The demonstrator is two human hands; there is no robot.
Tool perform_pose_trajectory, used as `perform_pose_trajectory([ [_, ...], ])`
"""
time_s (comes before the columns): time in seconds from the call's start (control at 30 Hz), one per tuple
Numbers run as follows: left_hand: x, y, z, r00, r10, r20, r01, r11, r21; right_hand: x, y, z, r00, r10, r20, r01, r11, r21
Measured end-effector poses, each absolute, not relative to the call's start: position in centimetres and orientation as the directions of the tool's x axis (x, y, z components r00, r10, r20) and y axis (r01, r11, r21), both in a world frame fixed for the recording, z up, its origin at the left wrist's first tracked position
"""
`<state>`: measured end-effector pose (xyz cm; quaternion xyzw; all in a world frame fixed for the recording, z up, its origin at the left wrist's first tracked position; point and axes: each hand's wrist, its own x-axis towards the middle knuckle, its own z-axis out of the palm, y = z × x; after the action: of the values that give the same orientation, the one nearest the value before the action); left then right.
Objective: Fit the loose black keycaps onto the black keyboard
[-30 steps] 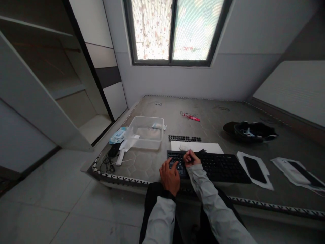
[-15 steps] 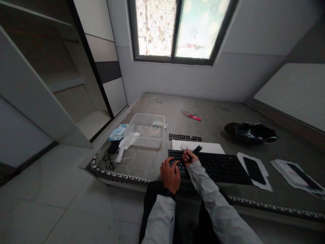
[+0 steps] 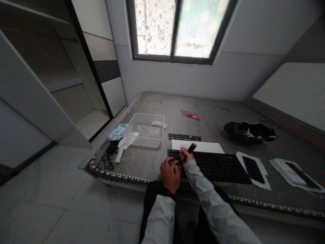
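Note:
A black keyboard [image 3: 218, 166] lies along the near edge of the mattress. My left hand [image 3: 170, 174] rests on its left end, fingers apart and bent over the keys, holding nothing. Above that same end, my right hand [image 3: 186, 155] is closed around a black-handled tool [image 3: 192, 147], whose thick end points up and to the right. A small whitish bit shows by the fingers; the working end is too small to make out. Behind the keyboard is a flat white board or box [image 3: 208, 147]. Several loose black keycaps [image 3: 185, 137] stand in rows beyond it.
A clear plastic bin [image 3: 144, 140] is on the left, beside blue-white packets [image 3: 117, 132] and a black cable [image 3: 108, 162]. To the right lie a phone-like black slab [image 3: 253, 169] on white wrapping, another wrapped item [image 3: 296, 174] and a black cap [image 3: 254, 133]. A red item [image 3: 192, 116] lies farther back.
My right hand has shifted slightly left along the keyboard with the black-handled tool, closer to my left hand. The left hand has stayed in place.

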<state>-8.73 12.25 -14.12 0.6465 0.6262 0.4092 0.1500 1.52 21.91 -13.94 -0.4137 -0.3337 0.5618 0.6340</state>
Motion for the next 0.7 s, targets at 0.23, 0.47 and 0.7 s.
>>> perform_pose_trajectory([
  [0.23,-8.8,12.3,-14.3,-0.109,0.932,0.347,0.682,-0.184,0.708,0.9,21.5,-13.7,0.14,0.99,-0.03,-0.387,0.027,-0.922],
  [0.47,-8.5,12.3,-14.5,-0.142,0.917,0.372,0.679,-0.184,0.711,1.6,22.5,-13.1,0.137,0.989,-0.062,-0.385,-0.005,-0.923],
  [0.7,-8.5,12.5,-14.5,-0.165,0.903,0.396,0.666,-0.194,0.72,0.4,21.5,-13.9,0.103,0.994,-0.024,-0.349,0.014,-0.937],
])
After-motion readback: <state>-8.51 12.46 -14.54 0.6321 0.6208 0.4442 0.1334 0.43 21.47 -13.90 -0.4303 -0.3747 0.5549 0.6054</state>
